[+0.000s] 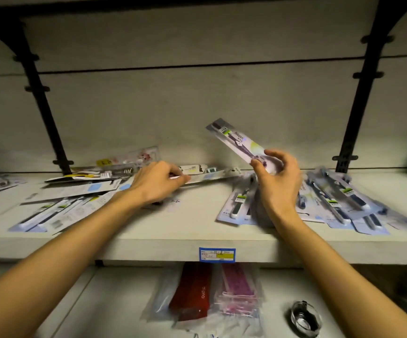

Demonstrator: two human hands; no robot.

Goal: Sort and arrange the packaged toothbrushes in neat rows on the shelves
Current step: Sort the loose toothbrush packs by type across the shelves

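Two bare forearms reach in over the shelf [148, 242], and I place everything from its blue price tag [217, 254]. Above and right of the tag, my right hand [277, 181] pinches the lower end of a long, flat toothbrush pack [236, 142] between thumb and fingers, lifting it tilted up toward the back wall. Above and left of the tag, my left hand [158, 182] curls onto a pale pack [207, 178] lying flat; it seems to pinch the edge (motion blur softens this). Glossy card-backed packs [339, 203] lie scattered on the matte, pale board. Below the tag sits a red box [192, 293] among clear bags.
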